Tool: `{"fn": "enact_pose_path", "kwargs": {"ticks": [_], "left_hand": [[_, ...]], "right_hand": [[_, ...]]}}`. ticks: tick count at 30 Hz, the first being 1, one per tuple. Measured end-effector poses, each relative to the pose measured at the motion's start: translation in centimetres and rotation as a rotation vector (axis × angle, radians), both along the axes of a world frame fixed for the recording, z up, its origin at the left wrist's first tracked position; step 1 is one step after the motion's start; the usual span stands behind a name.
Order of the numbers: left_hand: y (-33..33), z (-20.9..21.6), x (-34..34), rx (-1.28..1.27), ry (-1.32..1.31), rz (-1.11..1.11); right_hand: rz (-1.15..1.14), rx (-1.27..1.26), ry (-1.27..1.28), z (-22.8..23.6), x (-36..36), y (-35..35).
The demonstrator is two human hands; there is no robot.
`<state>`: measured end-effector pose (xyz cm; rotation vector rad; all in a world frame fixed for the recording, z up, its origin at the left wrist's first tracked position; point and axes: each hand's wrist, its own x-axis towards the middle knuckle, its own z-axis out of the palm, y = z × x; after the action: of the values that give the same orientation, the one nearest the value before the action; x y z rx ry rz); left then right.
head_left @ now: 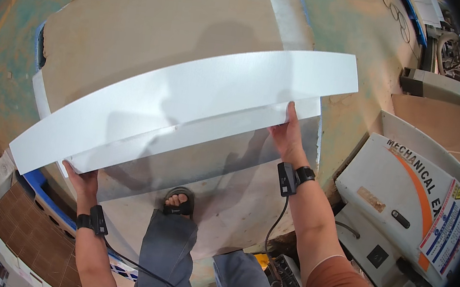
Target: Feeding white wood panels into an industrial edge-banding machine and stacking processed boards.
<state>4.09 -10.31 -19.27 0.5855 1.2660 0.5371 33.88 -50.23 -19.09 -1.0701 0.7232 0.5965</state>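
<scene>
A long, pale white board point(202, 91) spans the view on a slant, its right end farther from me than its left. Under its near edge shows a narrow white strip point(232, 122); I cannot tell whether that is a second board. My left hand point(84, 183) grips the near edge close to the left end, thumb on top and fingers hidden beneath. Toward the right end my right hand point(288, 136) holds the same edge, its thumb pointing up over the white surface. Both wrists wear black straps with small cabled boxes.
A large brown sheet point(140, 35) lies beyond the board, and a grey, shiny surface point(199, 162) on this side. My sandalled foot point(178, 202) stands there. White machine housing point(388, 191) rises at right. A blue-edged frame point(53, 205) lies at lower left, beside brown tiled panels point(29, 233).
</scene>
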Motion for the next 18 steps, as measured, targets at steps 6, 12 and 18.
{"fn": "enact_pose_path", "kwargs": {"ticks": [6,12,18], "left_hand": [[0.7,0.0,1.1,-0.05,-0.024,-0.049],[1.2,0.3,0.9,-0.08,-0.052,-0.035],[0.4,-0.3,1.4,-0.074,-0.047,0.018]], "right_hand": [[0.04,-0.001,-0.024,0.9,1.8,1.2],[0.085,0.066,-0.021,1.0,2.0,1.4],[0.07,0.152,-0.026,-0.8,2.1,-0.6]]}}
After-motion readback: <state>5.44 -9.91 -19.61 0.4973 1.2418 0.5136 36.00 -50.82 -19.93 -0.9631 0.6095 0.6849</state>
